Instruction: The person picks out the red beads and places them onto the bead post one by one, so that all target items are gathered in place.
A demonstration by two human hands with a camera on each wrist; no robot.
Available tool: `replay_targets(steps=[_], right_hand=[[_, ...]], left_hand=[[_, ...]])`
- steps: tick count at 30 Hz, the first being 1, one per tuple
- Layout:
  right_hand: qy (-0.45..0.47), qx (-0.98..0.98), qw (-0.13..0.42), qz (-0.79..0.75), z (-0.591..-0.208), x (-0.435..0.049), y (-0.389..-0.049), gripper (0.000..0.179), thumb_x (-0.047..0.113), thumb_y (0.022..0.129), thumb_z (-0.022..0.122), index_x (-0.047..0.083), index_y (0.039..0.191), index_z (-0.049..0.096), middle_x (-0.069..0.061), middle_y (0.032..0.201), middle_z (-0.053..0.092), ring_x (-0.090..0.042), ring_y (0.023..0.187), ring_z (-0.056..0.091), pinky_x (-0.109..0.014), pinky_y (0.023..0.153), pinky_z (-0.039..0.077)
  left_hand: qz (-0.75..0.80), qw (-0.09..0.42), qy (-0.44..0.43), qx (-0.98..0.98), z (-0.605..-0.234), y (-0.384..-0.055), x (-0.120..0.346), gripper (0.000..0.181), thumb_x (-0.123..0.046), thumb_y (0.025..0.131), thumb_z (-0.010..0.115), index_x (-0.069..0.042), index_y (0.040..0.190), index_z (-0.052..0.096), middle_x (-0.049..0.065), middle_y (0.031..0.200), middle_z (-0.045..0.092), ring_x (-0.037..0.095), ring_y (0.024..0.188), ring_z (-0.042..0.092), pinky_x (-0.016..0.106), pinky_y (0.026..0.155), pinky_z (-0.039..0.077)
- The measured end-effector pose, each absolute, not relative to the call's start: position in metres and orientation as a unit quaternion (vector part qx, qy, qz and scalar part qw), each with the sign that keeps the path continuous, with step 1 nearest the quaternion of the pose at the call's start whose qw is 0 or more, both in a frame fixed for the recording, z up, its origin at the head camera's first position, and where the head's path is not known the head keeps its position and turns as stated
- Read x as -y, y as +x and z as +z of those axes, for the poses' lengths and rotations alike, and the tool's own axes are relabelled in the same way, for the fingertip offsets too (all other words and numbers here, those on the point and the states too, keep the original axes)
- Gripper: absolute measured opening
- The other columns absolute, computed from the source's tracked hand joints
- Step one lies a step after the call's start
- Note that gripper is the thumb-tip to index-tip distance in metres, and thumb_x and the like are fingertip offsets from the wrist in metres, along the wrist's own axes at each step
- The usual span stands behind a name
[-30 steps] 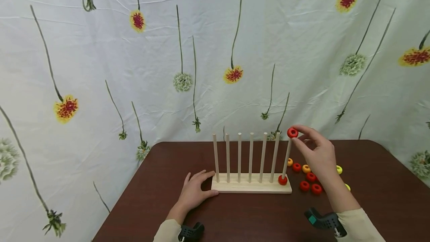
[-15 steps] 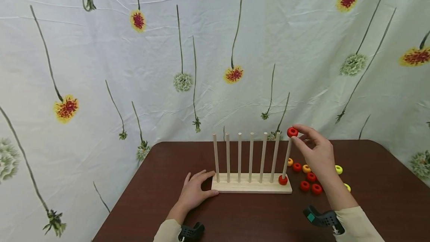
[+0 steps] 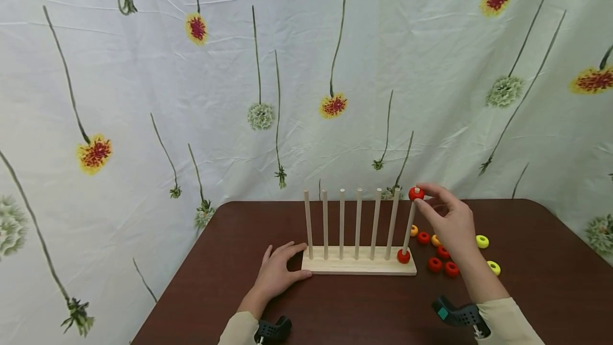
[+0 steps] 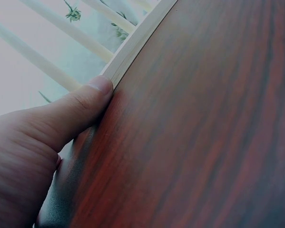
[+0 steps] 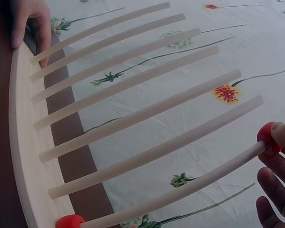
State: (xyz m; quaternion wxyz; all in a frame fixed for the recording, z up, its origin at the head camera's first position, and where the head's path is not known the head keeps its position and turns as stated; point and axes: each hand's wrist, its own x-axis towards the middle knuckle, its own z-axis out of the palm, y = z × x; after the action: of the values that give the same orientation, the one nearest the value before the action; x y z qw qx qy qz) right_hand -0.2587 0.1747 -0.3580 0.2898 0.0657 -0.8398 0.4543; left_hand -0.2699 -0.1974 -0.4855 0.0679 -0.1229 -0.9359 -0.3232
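Note:
A pale wooden peg rack (image 3: 354,267) stands on the table, with several upright pegs in a row. My left hand (image 3: 279,274) holds the base's left end, thumb at the front edge and fingers behind; in the left wrist view the thumb (image 4: 85,102) presses against the wood. Between thumb and fingertips my right hand (image 3: 452,222) pinches a red ring bead (image 3: 414,196) around the top of the rightmost peg (image 3: 409,223), whose tip pokes through the hole. Another red bead (image 3: 403,256) sits at the foot of that same peg. The other pegs carry no beads.
Loose beads lie right of the rack on the dark brown table (image 3: 354,307): several red ones (image 3: 451,269), orange ones (image 3: 435,240) and two yellow ones (image 3: 494,268). The right forearm passes over some of them. A flower-printed cloth (image 3: 297,148) hangs behind the table.
My right hand has lowered slightly, and the red bead has gone from above the rightmost peg's tip to around it. My left hand and the rack have stayed put.

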Motion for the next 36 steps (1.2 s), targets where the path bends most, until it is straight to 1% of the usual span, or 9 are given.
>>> replay_targets(steps=[3,5,8,13,20,26,31,36], right_hand=[[0.072,0.842,0.288,0.451,-0.362,-0.175,-0.258,0.034,0.027,0.097,0.068,0.016,0.128,0.068,-0.007,0.104,0.071,0.013,0.083,0.052,-0.007,0.073,0.045],[0.074,0.843,0.286,0.45,-0.365,-0.176,-0.257,0.034,0.027,0.097,0.068,0.014,0.129,0.067,-0.01,0.104,0.071,0.014,0.084,0.051,-0.005,0.074,0.044],[0.073,0.844,0.281,0.452,-0.369,-0.176,-0.256,0.034,0.028,0.097,0.068,0.014,0.128,0.067,-0.009,0.101,0.07,0.013,0.084,0.051,-0.005,0.074,0.044],[0.07,0.85,0.268,0.449,-0.374,-0.178,-0.258,0.035,0.03,0.097,0.068,0.014,0.128,0.067,-0.005,0.101,0.069,0.011,0.084,0.052,-0.007,0.074,0.045],[0.074,0.854,0.244,0.454,-0.375,-0.18,-0.258,0.035,0.028,0.096,0.069,0.012,0.127,0.066,-0.01,0.103,0.07,0.009,0.084,0.052,-0.007,0.075,0.045],[0.079,0.863,0.214,0.45,-0.375,-0.183,-0.258,0.036,0.029,0.096,0.069,0.012,0.128,0.066,-0.009,0.106,0.07,0.007,0.086,0.053,-0.011,0.076,0.047],[0.085,0.872,0.188,0.445,-0.376,-0.186,-0.259,0.04,0.031,0.096,0.069,0.011,0.13,0.064,-0.009,0.106,0.07,0.001,0.087,0.055,-0.018,0.076,0.049],[0.095,0.877,0.167,0.44,-0.377,-0.189,-0.261,0.044,0.03,0.096,0.069,0.009,0.134,0.061,-0.011,0.108,0.069,-0.01,0.089,0.058,-0.022,0.073,0.051]], left_hand=[[-0.322,0.068,-0.125,0.936,-0.485,-0.27,0.197,0.069,-0.045,0.079,0.082,-0.021,0.14,0.06,0.005,0.143,0.06,0.032,0.143,0.045,0.069,0.121,0.009],[-0.321,0.068,-0.127,0.936,-0.485,-0.27,0.197,0.069,-0.045,0.079,0.082,-0.021,0.14,0.06,0.004,0.142,0.06,0.032,0.143,0.045,0.069,0.12,0.009],[-0.321,0.069,-0.129,0.936,-0.485,-0.271,0.197,0.069,-0.045,0.079,0.082,-0.02,0.14,0.06,0.005,0.142,0.06,0.032,0.143,0.045,0.07,0.12,0.009],[-0.32,0.07,-0.13,0.936,-0.485,-0.271,0.197,0.069,-0.045,0.079,0.082,-0.02,0.14,0.061,0.005,0.142,0.061,0.032,0.142,0.046,0.07,0.12,0.009],[-0.32,0.067,-0.128,0.936,-0.484,-0.271,0.196,0.07,-0.045,0.079,0.082,-0.021,0.14,0.06,0.005,0.143,0.06,0.032,0.143,0.045,0.069,0.121,0.009],[-0.319,0.065,-0.125,0.937,-0.484,-0.27,0.197,0.069,-0.045,0.079,0.082,-0.02,0.14,0.06,0.005,0.143,0.06,0.032,0.143,0.045,0.069,0.12,0.01],[-0.319,0.067,-0.125,0.937,-0.484,-0.269,0.197,0.069,-0.044,0.079,0.083,-0.02,0.14,0.06,0.005,0.142,0.06,0.032,0.142,0.045,0.07,0.12,0.01],[-0.319,0.07,-0.124,0.937,-0.484,-0.269,0.197,0.069,-0.043,0.079,0.083,-0.02,0.14,0.061,0.005,0.142,0.061,0.032,0.142,0.046,0.07,0.12,0.01]])
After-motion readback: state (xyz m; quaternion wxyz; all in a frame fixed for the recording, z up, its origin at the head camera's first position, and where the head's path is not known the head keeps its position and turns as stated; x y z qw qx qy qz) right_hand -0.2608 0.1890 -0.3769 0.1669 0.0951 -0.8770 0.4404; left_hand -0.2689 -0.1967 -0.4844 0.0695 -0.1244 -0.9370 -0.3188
